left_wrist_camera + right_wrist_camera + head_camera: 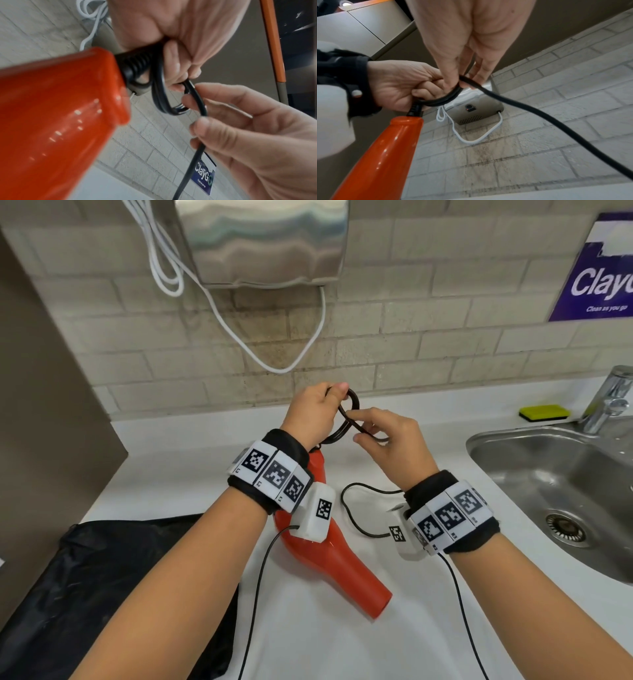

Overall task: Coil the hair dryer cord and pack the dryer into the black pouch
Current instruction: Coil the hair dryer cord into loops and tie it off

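The orange hair dryer point(329, 559) rests on the white counter, nozzle toward me, handle end lifted under my left wrist. Its black cord point(352, 419) is gathered in small loops at the handle end. My left hand point(315, 412) grips those loops point(161, 94) just past the ribbed strain relief point(135, 63). My right hand point(387, 440) pinches the free run of cord point(530, 108) between thumb and fingers beside the loops. A slack stretch of cord point(352, 508) lies on the counter between my wrists. The black pouch point(102, 587) lies flat at the lower left.
A steel sink point(561, 501) with a tap point(606, 398) lies to the right, a yellow-green sponge point(544, 412) behind it. A wall-mounted metal hand dryer point(263, 241) with a hanging white cable point(274, 344) is above. A purple sign point(596, 275) is on the tiled wall.
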